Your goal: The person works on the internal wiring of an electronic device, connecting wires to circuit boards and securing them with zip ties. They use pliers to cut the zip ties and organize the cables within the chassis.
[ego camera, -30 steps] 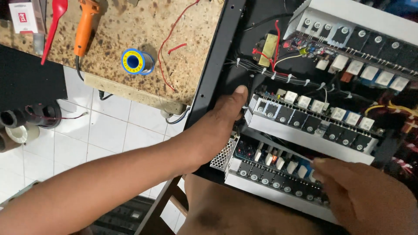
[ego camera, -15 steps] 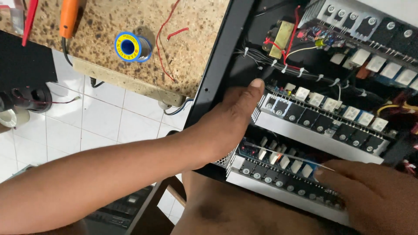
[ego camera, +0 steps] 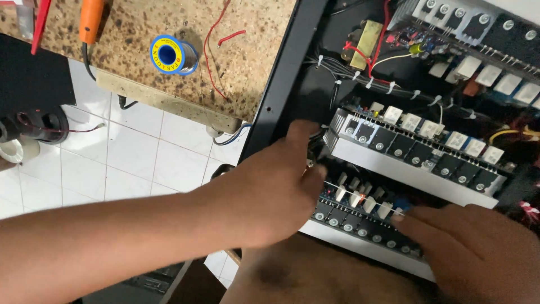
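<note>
- Left hand: reaches in from the lower left, fingers curled together around the left end of the upper heatsink bar; the thumb lies on top near a bundle of black wires, and whether the fingertips actually clamp the metal cannot be told
- Right hand: enters from the lower right, fingers extended side by side and resting flat on the lower heatsink bar, holding nothing
- Upper heatsink bar: a long silver aluminium strip running diagonally, carrying a row of black power transistors with white rectangular ceramic resistors just behind them
- Lower heatsink bar: a second silver strip parallel to the first, nearer the person, partly hidden under both hands
- Amplifier chassis: an open black metal case filling the right half of the view; a third transistor row lies along its far upper edge
- Yellow rectangular component: stands in the upper part of the chassis, with red wires beside it
- Solder spool: a round reel with a blue face and yellow rim label, lying on the speckled brown worktop, well apart from both hands
- Soldering iron: orange handle at the top left of the worktop
- Red wire offcut: lies right of the spool
</note>
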